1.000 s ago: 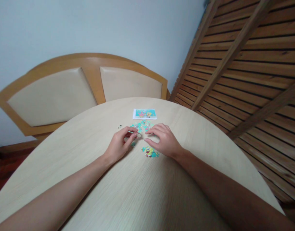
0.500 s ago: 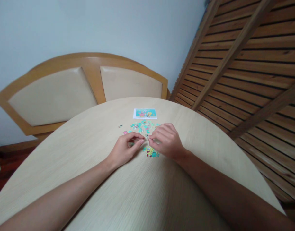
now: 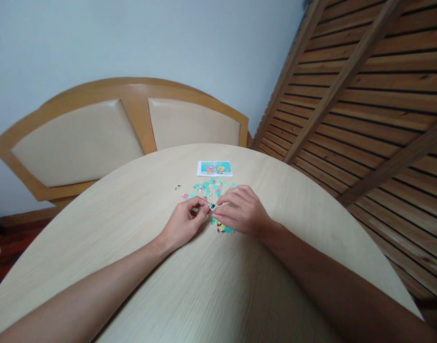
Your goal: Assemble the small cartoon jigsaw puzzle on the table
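Meeting over the table point(image 3: 240, 286), the left hand point(image 3: 183, 224) and right hand point(image 3: 244, 214) each have fingers pinched on one small puzzle piece point(image 3: 212, 206), held between them. Loose pieces point(image 3: 209, 186) lie just beyond. A joined cluster point(image 3: 226, 229) sits partly under the right hand. A reference picture point(image 3: 214, 168) lies farther back.

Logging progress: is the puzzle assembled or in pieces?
In pieces: loose pieces lie scattered; a small joined patch sits by the right hand.

On the table point(image 3: 204, 286), card point(image 3: 214, 168) lies behind pieces point(image 3: 211, 187).
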`<action>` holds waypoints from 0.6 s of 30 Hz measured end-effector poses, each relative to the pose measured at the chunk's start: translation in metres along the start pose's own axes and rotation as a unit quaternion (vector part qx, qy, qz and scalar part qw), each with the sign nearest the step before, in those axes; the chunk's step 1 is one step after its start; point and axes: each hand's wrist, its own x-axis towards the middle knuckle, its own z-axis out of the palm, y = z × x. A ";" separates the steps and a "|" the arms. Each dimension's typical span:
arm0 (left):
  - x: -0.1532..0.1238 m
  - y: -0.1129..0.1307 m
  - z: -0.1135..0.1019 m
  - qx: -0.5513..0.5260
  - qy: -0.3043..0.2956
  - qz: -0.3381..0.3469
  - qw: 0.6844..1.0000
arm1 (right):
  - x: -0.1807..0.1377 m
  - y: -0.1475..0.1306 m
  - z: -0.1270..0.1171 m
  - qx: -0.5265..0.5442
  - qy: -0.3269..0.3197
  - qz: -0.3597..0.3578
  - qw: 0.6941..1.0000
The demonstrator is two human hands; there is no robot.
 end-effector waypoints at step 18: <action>-0.004 -0.003 -0.011 0.210 -0.150 0.206 0.944 | -0.021 0.022 0.008 0.183 -0.181 0.104 0.961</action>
